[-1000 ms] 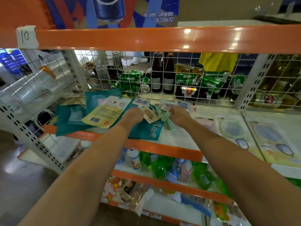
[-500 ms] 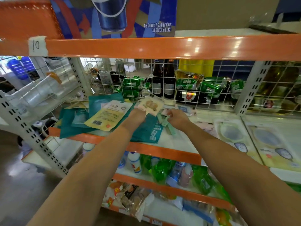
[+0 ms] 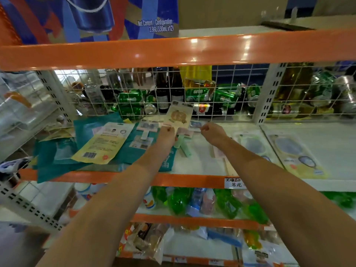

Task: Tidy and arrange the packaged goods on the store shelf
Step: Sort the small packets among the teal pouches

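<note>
While both forearms reach in over the orange front rail [image 3: 192, 180], the working shelf [image 3: 208, 160] has a bare white strip between the teal pile on the left and the clear-fronted packs on the right. Overhead, an orange beam [image 3: 173, 52] caps the bay; behind, a white wire grid [image 3: 221, 89] closes the back edge.

Left hand [image 3: 167, 132]: raised above the shelf, fingers curled, pinching the lower edge of a small cream packet [image 3: 180, 116] that stands upright and tilts slightly right, its top against the grid. Right hand [image 3: 212, 132]: just beside it, apart from the packet, fingers curled in; whether it pinches anything cannot be told.

On the shelf, left: overlapping teal pouches [image 3: 57, 157] overhanging the front rail, with a yellow barcoded packet [image 3: 102, 145] lying flat on top. Small carded items [image 3: 148, 125] lie near the left hand. Pale green tubes [image 3: 183, 146] lie just below and between the hands. Right: two flat clear-fronted packs [image 3: 256, 145] [image 3: 296, 153] side by side.

Behind the grid: green cans [image 3: 131, 101] tumbled on their sides, two dark bottles [image 3: 169, 91] upright.

Shelf below: green plastic bottles [image 3: 179, 201] and white bottles, jumbled. Lowest shelf: snack bags [image 3: 148, 241]. A handwritten price tag [image 3: 234, 183] sits on the front rail. A blue printed carton [image 3: 96, 18] stands on the top level.
</note>
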`<state>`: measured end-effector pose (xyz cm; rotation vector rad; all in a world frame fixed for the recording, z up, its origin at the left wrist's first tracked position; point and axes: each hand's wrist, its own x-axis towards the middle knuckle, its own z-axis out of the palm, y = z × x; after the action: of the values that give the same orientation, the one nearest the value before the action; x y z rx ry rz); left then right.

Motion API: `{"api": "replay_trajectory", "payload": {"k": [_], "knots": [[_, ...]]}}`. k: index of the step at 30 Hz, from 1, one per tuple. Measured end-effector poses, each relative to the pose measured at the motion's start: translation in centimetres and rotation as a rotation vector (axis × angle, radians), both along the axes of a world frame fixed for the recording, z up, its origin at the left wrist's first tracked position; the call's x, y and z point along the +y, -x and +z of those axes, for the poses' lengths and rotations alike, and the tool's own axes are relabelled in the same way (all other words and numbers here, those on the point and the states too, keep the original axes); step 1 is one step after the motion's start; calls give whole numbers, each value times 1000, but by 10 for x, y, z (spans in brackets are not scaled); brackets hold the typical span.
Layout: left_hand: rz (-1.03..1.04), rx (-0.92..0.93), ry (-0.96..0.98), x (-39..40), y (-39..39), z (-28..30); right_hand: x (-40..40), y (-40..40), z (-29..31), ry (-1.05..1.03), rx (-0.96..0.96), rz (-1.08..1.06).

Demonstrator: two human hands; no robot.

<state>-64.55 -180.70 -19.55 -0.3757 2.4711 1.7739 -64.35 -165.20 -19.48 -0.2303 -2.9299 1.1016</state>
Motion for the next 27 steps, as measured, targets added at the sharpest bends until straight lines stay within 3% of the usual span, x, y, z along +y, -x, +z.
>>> {"api": "replay_trajectory", "payload": {"k": [6, 13, 27], "knots": [[-46, 47, -81, 26, 5, -12, 20, -2, 1, 66, 0, -152], [-164, 51, -137, 47, -4, -21, 18, 7, 4, 487, 13, -284], [-312, 85, -93, 48, -17, -33, 19, -2, 1, 811, 47, -457]]}}
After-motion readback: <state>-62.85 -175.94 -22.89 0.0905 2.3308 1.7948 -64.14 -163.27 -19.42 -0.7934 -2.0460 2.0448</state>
